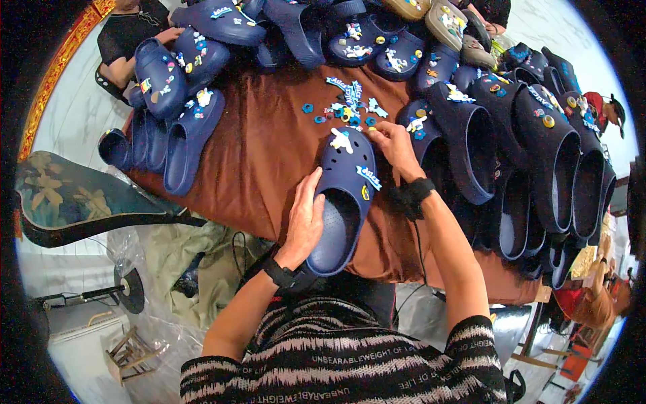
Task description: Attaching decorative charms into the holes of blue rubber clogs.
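Note:
In front of me lies a navy blue clog, its toe pointing away. White, blue and yellow shoe charms sit on its upper, and several of its holes are bare. My left hand grips the clog along its left side, near the opening. Beside the toe, on the right, my right hand is closed in a pinch at a small yellowish charm. Just beyond the toe is a loose pile of charms, among them blue flower shapes and blue-and-white banner pieces.
Navy clogs are heaped along the table's right side, with more clogs at the far left and back. A brown cloth covers the table. A patterned chair back stands at the left. Other people are around the table.

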Demonstrator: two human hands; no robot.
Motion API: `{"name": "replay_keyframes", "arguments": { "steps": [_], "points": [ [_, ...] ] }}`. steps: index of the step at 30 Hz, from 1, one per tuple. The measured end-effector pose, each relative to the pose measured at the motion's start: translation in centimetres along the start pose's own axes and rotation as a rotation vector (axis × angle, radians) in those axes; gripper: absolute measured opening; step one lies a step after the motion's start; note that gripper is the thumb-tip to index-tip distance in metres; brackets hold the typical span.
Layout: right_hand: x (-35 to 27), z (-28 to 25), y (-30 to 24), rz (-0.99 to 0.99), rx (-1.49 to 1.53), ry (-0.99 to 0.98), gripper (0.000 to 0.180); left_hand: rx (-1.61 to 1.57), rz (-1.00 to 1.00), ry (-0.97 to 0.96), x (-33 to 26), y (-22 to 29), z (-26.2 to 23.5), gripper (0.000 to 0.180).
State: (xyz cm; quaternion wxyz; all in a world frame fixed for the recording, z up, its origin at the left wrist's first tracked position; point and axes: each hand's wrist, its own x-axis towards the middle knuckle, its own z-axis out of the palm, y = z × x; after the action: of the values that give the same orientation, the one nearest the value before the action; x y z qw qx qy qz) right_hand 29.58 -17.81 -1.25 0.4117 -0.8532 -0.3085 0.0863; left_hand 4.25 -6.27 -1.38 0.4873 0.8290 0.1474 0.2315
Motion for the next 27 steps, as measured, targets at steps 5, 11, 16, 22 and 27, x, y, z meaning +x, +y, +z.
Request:
{"name": "replay_keyframes", "arguments": {
  "steps": [5, 11, 16, 22, 27],
  "points": [
    [-3.7, -2.0, -3.9, 0.277, 0.542, -0.19, 0.022, 0.027, 0.003, 0.007, -0.1, -0.3, -0.5, 0.047],
    [-4.4, -1.7, -3.0, 0.176, 0.447, -0.255, 0.019, 0.032, 0.012, 0.005, 0.0, -0.2, -0.2, 0.047],
    [-4.2, -1.6, -3.1, 0.169, 0.431, -0.272, 0.016, 0.022, 0.002, -0.003, 0.0, 0.1, -0.2, 0.048],
    [-3.0, -2.0, -3.3, 0.23, 0.358, -0.358, 0.022, 0.035, 0.011, -0.002, 0.0, 0.1, -0.3, 0.049],
    [-1.8, -2.6, -3.2, 0.24, 0.141, -0.522, 0.04, 0.029, 0.041, 0.003, 0.2, 0.0, -0.2, 0.05]
  ]
}}
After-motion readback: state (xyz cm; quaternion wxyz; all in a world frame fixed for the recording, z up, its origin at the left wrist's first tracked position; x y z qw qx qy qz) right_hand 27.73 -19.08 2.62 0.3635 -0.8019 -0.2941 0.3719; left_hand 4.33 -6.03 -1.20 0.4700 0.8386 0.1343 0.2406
